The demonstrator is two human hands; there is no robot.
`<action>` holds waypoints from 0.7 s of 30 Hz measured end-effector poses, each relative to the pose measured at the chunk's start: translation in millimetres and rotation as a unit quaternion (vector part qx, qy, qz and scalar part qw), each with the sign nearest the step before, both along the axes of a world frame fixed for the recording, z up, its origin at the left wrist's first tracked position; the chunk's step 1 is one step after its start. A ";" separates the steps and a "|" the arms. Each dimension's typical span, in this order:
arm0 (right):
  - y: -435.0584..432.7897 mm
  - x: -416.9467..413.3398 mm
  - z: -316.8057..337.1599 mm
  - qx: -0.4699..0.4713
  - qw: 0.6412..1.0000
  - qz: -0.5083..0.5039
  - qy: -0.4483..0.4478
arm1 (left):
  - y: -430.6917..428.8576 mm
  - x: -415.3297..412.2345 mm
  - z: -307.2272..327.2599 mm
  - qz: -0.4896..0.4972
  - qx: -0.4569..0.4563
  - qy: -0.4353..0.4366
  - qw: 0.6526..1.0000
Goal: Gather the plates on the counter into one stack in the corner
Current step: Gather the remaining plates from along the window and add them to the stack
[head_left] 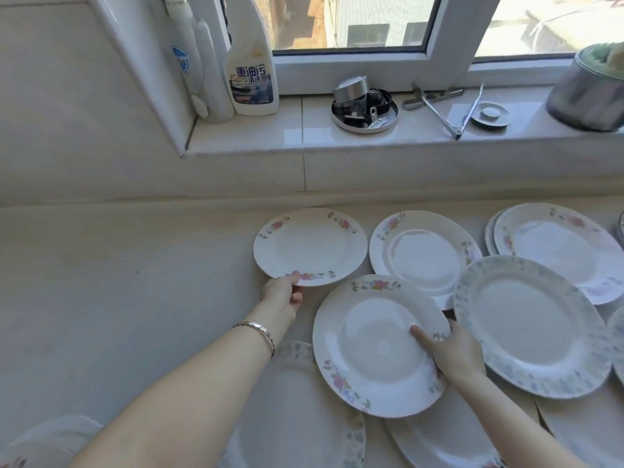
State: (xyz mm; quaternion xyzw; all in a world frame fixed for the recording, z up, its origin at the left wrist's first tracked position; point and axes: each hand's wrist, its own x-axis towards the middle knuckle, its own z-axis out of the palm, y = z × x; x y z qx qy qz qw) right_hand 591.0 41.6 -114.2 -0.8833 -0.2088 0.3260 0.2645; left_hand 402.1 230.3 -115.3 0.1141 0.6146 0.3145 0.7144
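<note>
Plates spread over the right half of the bench (135, 282), most of them overlapping. Left hand (282, 293) pinches the near rim of the small floral plate (310, 246) — thumb on top, fingers curled under. That plate sits close to the back wall, a bit left of the rest. Right hand (452, 352) grips the bigger floral plate (374, 346) at its right edge, thumb pressed on the top face, other fingers underneath. This one lies over the plates below it & its far edge covers part of the rear floral plate (422, 251). Can't tell if either held plate is lifted or resting tbh.

Blue-patterned plate (530, 325) is just right of the right hand, overlapping its neighbours. Far right by the wall is a stack of two plates (557, 244). Couple more blue-rimmed plates (293, 417) at the bottom edge, partly under the arms. Thin bracelet (260, 329) on the left wrist.

Up on the windowsill (253, 136): spray bottle (251, 72) w/ a white bottle (202, 62) beside it, round metal tray (358, 128) full of small bits, tongs (439, 118), and a metal pot (587, 92) at the far right.
</note>
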 end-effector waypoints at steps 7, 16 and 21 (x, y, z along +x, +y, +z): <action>1.7 -11.1 20.0 0.035 0.999 -0.037 0.018 | -27.6 -45.5 51.3 -0.021 0.031 -0.021 0.999; 5.7 -63.5 68.0 0.139 0.985 -0.045 0.088 | -102.3 -164.4 97.4 0.029 0.077 -0.043 0.996; 18.1 -124.7 114.5 0.221 0.970 0.096 0.014 | -142.9 -261.8 108.1 0.088 0.126 0.031 0.988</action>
